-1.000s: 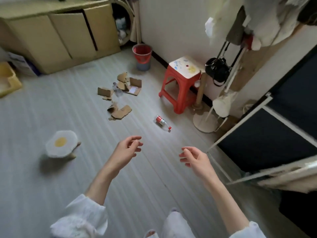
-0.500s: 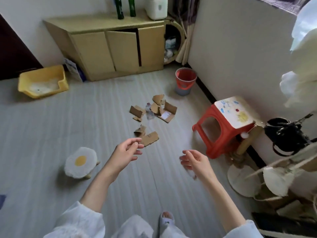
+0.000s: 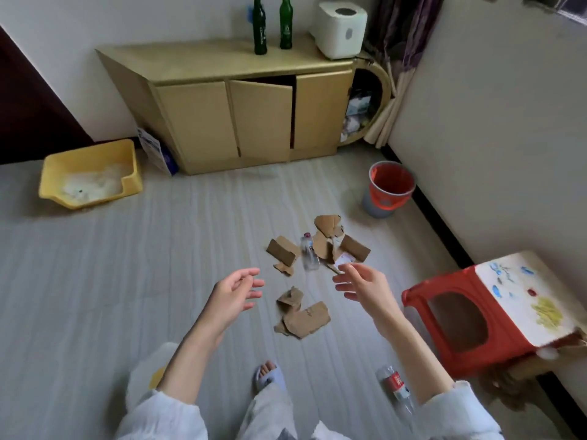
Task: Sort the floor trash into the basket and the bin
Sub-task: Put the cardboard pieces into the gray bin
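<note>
Torn cardboard pieces lie on the grey floor: a near pile (image 3: 303,317) between my hands and a farther cluster (image 3: 330,241) with a clear plastic bottle (image 3: 308,251) in it. A second bottle with a red label (image 3: 395,387) lies by my right forearm. A red bin (image 3: 390,189) stands near the right wall. A wicker basket (image 3: 378,100) with stuff inside sits beside the cabinet. My left hand (image 3: 236,293) and my right hand (image 3: 360,284) hover above the floor, fingers relaxed, both holding nothing.
A red plastic stool (image 3: 470,315) stands at the right. A yellow tray (image 3: 90,173) sits at the left wall. The wooden cabinet (image 3: 241,112) carries two green bottles (image 3: 273,25) and a white appliance (image 3: 340,28). An egg-shaped cushion (image 3: 144,379) lies under my left arm.
The view has moved forward toward the cardboard. Both hands have risen and spread slightly. The red-label bottle now lies beside my right forearm, and the stool is closer.
</note>
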`<state>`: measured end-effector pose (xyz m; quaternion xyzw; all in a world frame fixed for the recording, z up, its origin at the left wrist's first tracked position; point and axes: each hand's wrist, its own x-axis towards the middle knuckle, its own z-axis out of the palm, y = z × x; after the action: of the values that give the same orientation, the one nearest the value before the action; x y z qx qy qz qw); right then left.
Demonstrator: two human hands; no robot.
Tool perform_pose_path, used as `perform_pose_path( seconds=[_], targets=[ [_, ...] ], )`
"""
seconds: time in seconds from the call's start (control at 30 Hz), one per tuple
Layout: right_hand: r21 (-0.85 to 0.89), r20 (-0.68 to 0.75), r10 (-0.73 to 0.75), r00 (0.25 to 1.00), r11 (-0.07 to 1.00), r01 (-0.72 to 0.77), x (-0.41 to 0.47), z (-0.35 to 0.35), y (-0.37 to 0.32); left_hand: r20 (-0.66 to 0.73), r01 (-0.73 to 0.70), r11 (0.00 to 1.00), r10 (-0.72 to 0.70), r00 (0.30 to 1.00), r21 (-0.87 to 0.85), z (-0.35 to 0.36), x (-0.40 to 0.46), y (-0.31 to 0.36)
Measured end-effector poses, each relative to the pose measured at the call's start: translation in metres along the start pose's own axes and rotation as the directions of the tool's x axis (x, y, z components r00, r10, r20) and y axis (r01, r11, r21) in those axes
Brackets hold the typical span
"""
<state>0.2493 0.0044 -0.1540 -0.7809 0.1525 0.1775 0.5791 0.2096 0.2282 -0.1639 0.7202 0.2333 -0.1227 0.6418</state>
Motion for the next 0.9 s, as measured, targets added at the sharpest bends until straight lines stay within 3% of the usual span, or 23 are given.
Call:
perform_pose_path(
  seconds=[0.2, 0.4, 0.63, 0.9],
  targets=[
    [0.039, 0.131, 0.019, 0.991, 0.999, -0.024, 0.077, 0.091, -0.084, -0.045, -0.012, 0.997, 0.009, 0.999, -0.074, -0.079, 0.1, 0.052],
    [0.187, 0.06, 0.135, 0.989, 0.972, -0.144, 0.173, 0.145, -0.146, -0.028, 0.035, 0.982, -0.041, 0.999, -0.184, -0.122, 0.195, 0.093],
    [0.194, 0.057, 0.095, 0.994, 0.975, -0.105, 0.327, 0.224, -0.239, -0.095, 0.009, 0.99, -0.023, 0.995, -0.139, -0.198, 0.354, 0.164],
    [0.2, 0.011, 0.095, 0.995, 0.975, -0.096, 0.444, 0.261, -0.336, 0.023, 0.002, 0.999, -0.001, 1.0, -0.052, -0.237, 0.506, 0.262]
  ],
)
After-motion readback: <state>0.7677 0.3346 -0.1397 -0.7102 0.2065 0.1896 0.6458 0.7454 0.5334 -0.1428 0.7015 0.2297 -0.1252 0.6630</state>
